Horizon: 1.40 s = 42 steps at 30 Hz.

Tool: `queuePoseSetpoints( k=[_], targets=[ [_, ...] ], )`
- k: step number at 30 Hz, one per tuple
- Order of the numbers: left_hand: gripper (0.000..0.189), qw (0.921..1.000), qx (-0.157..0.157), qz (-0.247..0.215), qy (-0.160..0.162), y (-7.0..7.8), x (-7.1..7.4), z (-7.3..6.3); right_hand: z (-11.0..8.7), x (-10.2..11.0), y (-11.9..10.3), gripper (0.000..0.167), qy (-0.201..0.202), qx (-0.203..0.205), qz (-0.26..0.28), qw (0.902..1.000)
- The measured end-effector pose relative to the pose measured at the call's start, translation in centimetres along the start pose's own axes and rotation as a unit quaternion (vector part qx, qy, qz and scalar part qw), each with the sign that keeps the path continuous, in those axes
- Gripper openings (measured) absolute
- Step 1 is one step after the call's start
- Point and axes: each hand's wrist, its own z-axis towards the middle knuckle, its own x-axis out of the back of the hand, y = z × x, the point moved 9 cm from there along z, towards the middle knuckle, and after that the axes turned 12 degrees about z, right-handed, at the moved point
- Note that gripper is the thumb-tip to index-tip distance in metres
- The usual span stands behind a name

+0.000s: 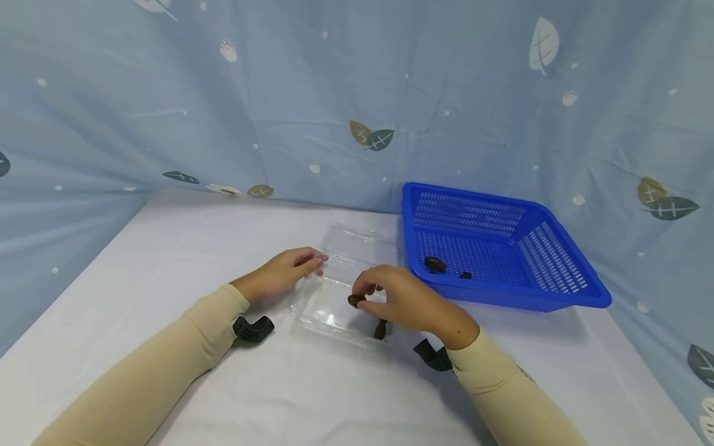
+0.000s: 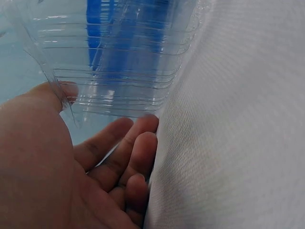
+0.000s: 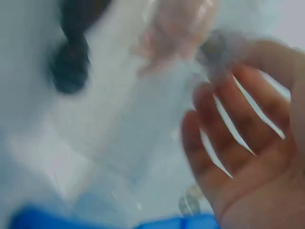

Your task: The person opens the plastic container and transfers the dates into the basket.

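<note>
A clear plastic clamshell box (image 1: 333, 305) lies with its lid (image 1: 357, 243) folded back. At its left side, my left hand (image 1: 287, 271) pinches the edge of the box; the left wrist view shows the thumb at the plastic rim (image 2: 62, 93) and the other fingers bent low beside the table. My right hand (image 1: 403, 297) is over the box, holding a small dark brown round-topped piece (image 1: 356, 300) between thumb and index finger. Another dark brown piece, narrow-waisted (image 1: 380, 329), lies at the box's right side. The right wrist view is blurred.
To the right stands a blue perforated basket (image 1: 507, 297), with a brown round-topped piece (image 1: 435, 265) and a smaller dark piece (image 1: 465, 275) in it. A white cloth covers the table (image 1: 234, 396). Behind hangs a blue leaf-print curtain (image 1: 301, 80).
</note>
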Motion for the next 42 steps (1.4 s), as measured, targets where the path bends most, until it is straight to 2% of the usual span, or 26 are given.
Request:
queuePoseSetpoints(
  k=[3,6,8,11,14,18,22,27,32,35,42],
  targets=[
    [0.046,1.0,0.003,-0.001,-0.001,0.0,-0.2,0.1,-0.9,3.9,-0.8,0.024,0.108,0.035,-0.006,0.9935],
    [0.048,1.0,0.008,-0.003,-0.003,-0.1,-0.2,0.1,-2.2,7.6,-0.8,0.029,0.188,0.036,-0.026,0.9811],
    [0.047,0.9999,0.012,-0.004,-0.003,-0.1,-0.3,0.0,-2.8,9.6,-0.2,0.029,0.217,0.02,-0.046,0.9749],
    [0.045,1.0,0.008,0.002,0.0,-0.1,-0.2,0.0,-3.4,11.5,1.8,0.026,0.231,-0.026,-0.072,0.9699],
    [0.043,1.0,0.004,0.008,0.001,-0.1,-0.2,-0.1,-3.8,12.4,5.0,0.023,0.219,-0.081,-0.083,0.9689],
    [0.043,1.0,0.005,0.002,-0.005,-0.1,-0.3,-0.3,-4.5,12.4,9.6,0.022,0.177,-0.169,-0.074,0.9667],
    [0.043,0.9999,0.01,-0.002,-0.006,-0.1,-0.3,-0.2,-4.7,11.9,12.2,0.021,0.127,-0.218,-0.072,0.965],
    [0.043,0.9999,0.011,0.001,-0.004,-0.2,-0.1,-0.1,-3.9,10.7,13.2,0.019,0.057,-0.24,-0.089,0.965],
    [0.044,0.9999,0.012,-0.003,-0.006,-0.2,-0.1,-0.1,-4.0,10.0,13.7,0.021,0.014,-0.279,-0.084,0.9565],
    [0.045,0.9999,0.01,-0.003,-0.006,-0.2,-0.1,-0.1,-4.1,9.8,14.0,0.02,0.009,-0.294,-0.078,0.9525],
    [0.045,1.0,0.007,-0.003,-0.005,-0.1,-0.1,-0.2,-4.2,9.8,14.1,0.021,0.018,-0.296,-0.087,0.9509]
  ],
)
